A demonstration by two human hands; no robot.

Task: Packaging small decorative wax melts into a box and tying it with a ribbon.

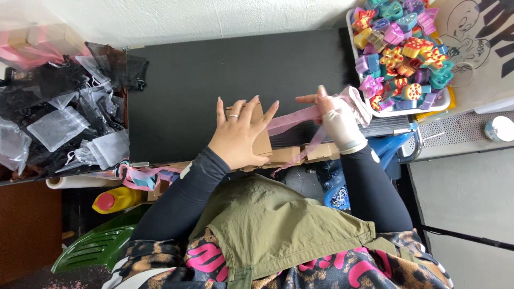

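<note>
While left hand (239, 134) is spread flat, fingers wide, small brown cardboard box (258, 140) is pressed beneath palm on black tabletop (182, 96). Pink sheer ribbon (292, 120) is pinched in right hand (334, 119), stretched taut to box. Beyond right hand: white tray (375, 111) of colourful moulded pieces (401, 48). Far beyond left hand: mesh pouches (59, 126).
</note>
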